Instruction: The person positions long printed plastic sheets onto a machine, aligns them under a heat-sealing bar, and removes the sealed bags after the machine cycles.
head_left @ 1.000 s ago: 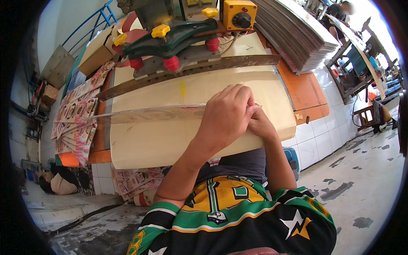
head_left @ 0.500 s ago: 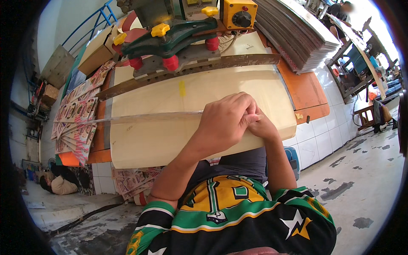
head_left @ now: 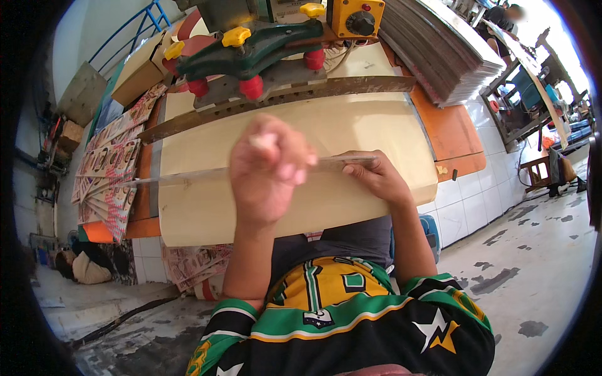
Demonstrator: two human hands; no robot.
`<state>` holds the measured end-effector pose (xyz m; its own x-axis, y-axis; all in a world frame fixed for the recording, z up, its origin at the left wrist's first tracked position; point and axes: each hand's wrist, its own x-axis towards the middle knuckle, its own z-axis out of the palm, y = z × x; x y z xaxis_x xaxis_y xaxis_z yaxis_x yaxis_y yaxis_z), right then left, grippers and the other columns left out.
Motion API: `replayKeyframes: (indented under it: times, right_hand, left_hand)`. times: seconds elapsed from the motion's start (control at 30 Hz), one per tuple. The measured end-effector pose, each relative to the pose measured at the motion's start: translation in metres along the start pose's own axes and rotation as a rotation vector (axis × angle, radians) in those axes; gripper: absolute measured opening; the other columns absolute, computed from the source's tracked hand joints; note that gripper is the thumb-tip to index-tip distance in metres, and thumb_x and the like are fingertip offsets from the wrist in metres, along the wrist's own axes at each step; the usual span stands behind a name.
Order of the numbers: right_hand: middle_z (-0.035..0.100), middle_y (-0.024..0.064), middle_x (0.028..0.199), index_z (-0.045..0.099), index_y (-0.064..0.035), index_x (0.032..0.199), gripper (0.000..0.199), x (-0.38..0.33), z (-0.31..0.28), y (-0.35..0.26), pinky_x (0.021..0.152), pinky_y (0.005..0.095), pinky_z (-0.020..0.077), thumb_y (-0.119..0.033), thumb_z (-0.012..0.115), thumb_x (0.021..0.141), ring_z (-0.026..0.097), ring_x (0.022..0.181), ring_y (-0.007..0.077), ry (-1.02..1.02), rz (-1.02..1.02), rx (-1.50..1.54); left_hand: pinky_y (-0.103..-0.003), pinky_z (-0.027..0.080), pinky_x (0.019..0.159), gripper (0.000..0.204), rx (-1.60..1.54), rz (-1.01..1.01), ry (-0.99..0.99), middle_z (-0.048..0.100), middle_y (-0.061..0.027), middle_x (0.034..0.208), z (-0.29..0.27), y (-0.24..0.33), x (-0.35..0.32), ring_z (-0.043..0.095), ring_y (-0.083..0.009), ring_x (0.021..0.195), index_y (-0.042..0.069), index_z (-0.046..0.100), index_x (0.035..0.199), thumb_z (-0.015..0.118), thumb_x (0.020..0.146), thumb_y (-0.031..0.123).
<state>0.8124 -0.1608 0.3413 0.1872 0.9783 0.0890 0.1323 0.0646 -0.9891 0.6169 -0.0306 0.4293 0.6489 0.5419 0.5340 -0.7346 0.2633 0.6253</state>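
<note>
Two hands at a large cream paper stack [head_left: 207,216] on an orange surface [head_left: 448,128].
The right hand [head_left: 376,178] presses flat, open, on a long thin strip [head_left: 188,177]; the left hand [head_left: 269,172], raised, is fisted closed above it.

- Bright daylight from the upper right, blown out there.
- Motion-blurred left hand [head_left: 268,172], raised near the lens.
- Heavy fisheye bending, black vignette around the rim.
</note>
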Motion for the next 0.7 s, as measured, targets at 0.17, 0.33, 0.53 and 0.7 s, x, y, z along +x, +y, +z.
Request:
replayKeyframes:
  times: [0.17, 0.33, 0.53, 0.7]
  right_hand:
    - [0.066, -0.0004, 0.073, 0.073, 0.005, 0.099, 0.025, -0.011, -0.014, 0.012, 0.063, 0.0281, 0.0478, -0.02, 0.072, 0.097, 0.055, 0.068, 0.0059, 0.13, 0.015, -0.068]
    - [0.072, 0.0047, 0.096, 0.072, 0.0028, 0.097, 0.007, -0.045, -0.066, 0.002, 0.083, 0.0283, 0.0512, -0.001, 0.068, 0.092, 0.065, 0.092, 0.0125, 0.244, -0.161, 0.103]
    - [0.069, 0.0067, 0.113, 0.059, 0.0009, 0.126, 0.042, -0.095, -0.178, 0.025, 0.09, 0.033, 0.0527, -0.031, 0.067, 0.101, 0.066, 0.101, 0.0156, 0.485, -0.331, 0.212]
    - [0.067, 0.0048, 0.114, 0.059, -0.0003, 0.123, 0.038, -0.13, -0.247, 0.005, 0.093, 0.0288, 0.0504, -0.033, 0.061, 0.105, 0.065, 0.104, 0.013, 0.576, -0.24, 0.078]
  left_hand:
    - [-0.031, 0.041, 0.078, 0.017, -0.219, 0.187, 0.048, 0.047, 0.0034, 0.068, -0.013, 0.076, -0.015, 0.046, -0.01, 0.062, 0.013, 0.05, 0.096, 0.065, 0.102, 0.019]
    - [-0.03, 0.041, 0.08, 0.017, -0.107, 0.25, 0.101, 0.046, 0.0024, 0.069, -0.046, 0.142, -0.056, 0.045, -0.01, 0.062, 0.012, 0.05, 0.093, 0.063, 0.102, 0.015]
    - [-0.033, 0.041, 0.078, 0.019, -0.115, 0.456, 0.333, 0.043, -0.0011, 0.068, -0.097, 0.24, -0.128, 0.044, -0.013, 0.063, 0.009, 0.046, 0.087, 0.053, 0.105, 0.01]
    - [-0.035, 0.041, 0.076, 0.023, -0.096, 0.616, 0.511, 0.041, -0.0015, 0.065, -0.191, 0.329, -0.23, 0.042, -0.015, 0.062, 0.009, 0.045, 0.084, 0.047, 0.107, 0.011]
